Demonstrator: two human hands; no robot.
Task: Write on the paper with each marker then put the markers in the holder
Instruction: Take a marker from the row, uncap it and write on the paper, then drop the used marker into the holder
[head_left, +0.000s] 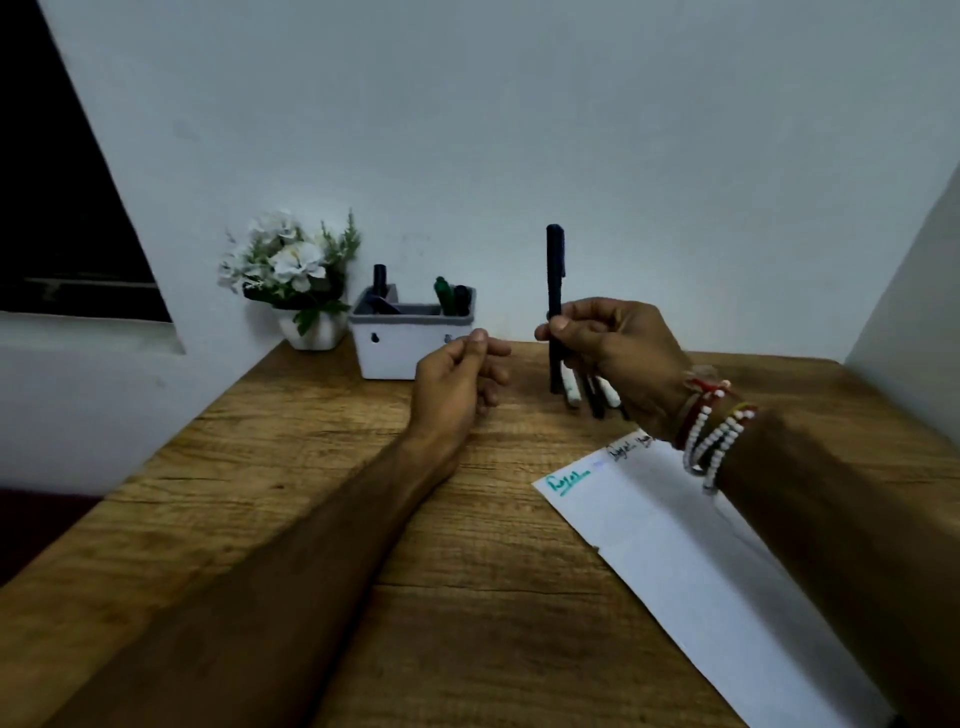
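I can't count the loose markers (592, 389) behind my right hand (618, 348); the paper (701, 561) runs off the frame's bottom edge.

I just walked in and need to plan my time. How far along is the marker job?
Partway. Done: the paper carries writing in teal and dark ink, and about three markers stand in the holder. In hand: the right hand holds a dark marker upright; the left hand is empty. Left: several markers on the table behind the right hand.
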